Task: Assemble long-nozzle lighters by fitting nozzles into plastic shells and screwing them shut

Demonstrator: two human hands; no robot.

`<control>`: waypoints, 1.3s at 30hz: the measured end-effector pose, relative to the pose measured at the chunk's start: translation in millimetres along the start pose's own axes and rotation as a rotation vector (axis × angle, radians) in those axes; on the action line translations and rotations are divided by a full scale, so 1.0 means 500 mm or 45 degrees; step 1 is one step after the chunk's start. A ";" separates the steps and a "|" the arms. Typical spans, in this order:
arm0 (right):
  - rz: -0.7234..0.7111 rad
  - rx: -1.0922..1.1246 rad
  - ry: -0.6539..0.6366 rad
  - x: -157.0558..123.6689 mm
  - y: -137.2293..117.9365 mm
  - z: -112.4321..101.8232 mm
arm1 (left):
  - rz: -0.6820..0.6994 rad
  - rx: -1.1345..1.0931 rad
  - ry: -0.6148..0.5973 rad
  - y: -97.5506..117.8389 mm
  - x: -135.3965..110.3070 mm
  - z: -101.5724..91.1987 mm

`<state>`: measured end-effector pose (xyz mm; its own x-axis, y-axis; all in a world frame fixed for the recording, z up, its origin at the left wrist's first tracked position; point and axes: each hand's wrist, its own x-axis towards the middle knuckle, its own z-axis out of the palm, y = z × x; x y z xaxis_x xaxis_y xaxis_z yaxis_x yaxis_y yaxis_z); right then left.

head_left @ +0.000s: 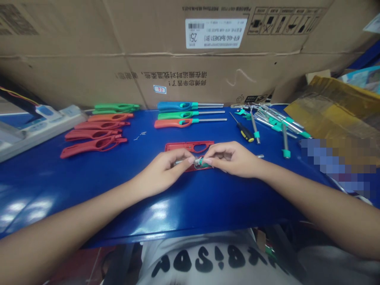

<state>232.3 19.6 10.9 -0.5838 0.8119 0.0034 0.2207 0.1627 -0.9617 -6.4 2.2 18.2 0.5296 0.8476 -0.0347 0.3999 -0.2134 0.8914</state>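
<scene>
My left hand (166, 170) and my right hand (234, 160) meet over the middle of the blue table. Between my left thumb and fingers is a small clear and metallic lighter part (196, 161), its far end hidden by the hand. My right fingertips pinch a teal lighter piece (204, 162) beside it; a metal tube tip (260, 156) shows past that hand. Just behind lies a red lighter shell half (185, 146) with an oval trigger opening. Another red shell piece (191, 168) is partly covered under my fingers.
Green, orange and red lighter shells (95, 146) lie at left, near a white power strip (50, 128). Three assembled lighters (175, 123) sit at the back. A screwdriver (246, 132) and several metal tubes with teal ends (285, 142) lie right, beside a cardboard box (332, 114).
</scene>
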 end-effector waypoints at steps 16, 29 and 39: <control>-0.060 -0.059 -0.004 0.003 0.008 0.000 | -0.008 0.024 -0.014 -0.003 0.002 0.013; -0.079 -0.075 0.021 0.004 0.003 0.002 | -0.003 0.034 0.029 -0.001 -0.002 0.024; 0.122 0.102 0.025 0.008 -0.005 -0.004 | -0.012 -0.051 0.073 -0.002 -0.001 0.027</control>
<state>231.0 23.4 13.8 -0.5474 0.8325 -0.0853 0.2115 0.0390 -0.9766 3.2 -4.5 11.4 0.4817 0.8762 -0.0179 0.3739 -0.1870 0.9084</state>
